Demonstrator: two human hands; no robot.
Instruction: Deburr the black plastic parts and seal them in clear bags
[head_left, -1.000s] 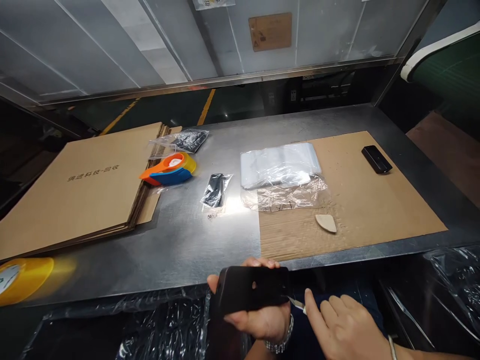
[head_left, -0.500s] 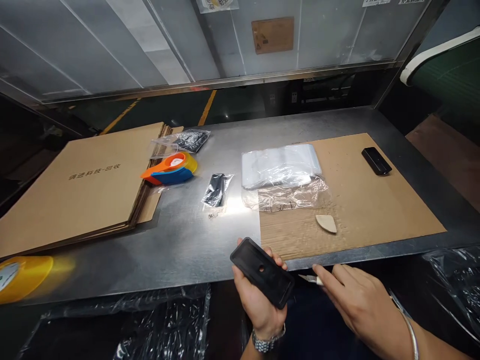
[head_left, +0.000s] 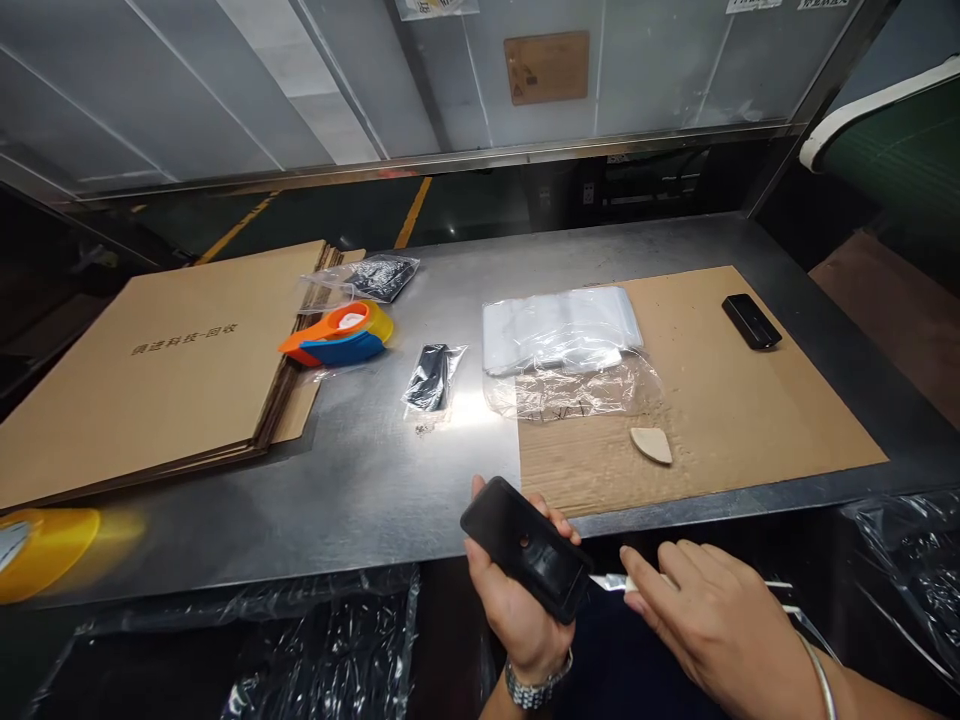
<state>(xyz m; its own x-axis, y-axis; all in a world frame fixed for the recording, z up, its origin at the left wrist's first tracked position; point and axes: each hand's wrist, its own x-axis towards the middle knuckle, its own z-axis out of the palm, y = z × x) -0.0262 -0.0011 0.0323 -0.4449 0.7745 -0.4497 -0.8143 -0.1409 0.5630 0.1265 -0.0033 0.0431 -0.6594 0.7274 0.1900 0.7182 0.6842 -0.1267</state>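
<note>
A black rectangular plastic part (head_left: 517, 535) with rounded corners and a small round hole lies tilted in my left hand (head_left: 517, 625), fingers wrapped round its sides. My right hand (head_left: 705, 610) is closed on a craft knife (head_left: 613, 582), its blade pointing left at the lower right end of the part. The blade tip is at or very near that edge; I cannot tell if it touches. A similar black part (head_left: 752, 322) rests on the cardboard sheet (head_left: 795, 410) at the right. A beige wedge-shaped piece (head_left: 651, 445) sits on the cardboard nearer me.
A stack of clear plastic bags (head_left: 562, 330) overlaps the cardboard's left side. On the metal table (head_left: 360, 500) lie a bagged black part (head_left: 429, 378), an orange and blue tape dispenser (head_left: 337, 335), flattened cartons (head_left: 172, 370) and a yellow tape roll (head_left: 56, 550).
My right hand has turned and dropped slightly, bringing the knife blade closer to the black part's lower end. The part has tilted a little in my left hand.
</note>
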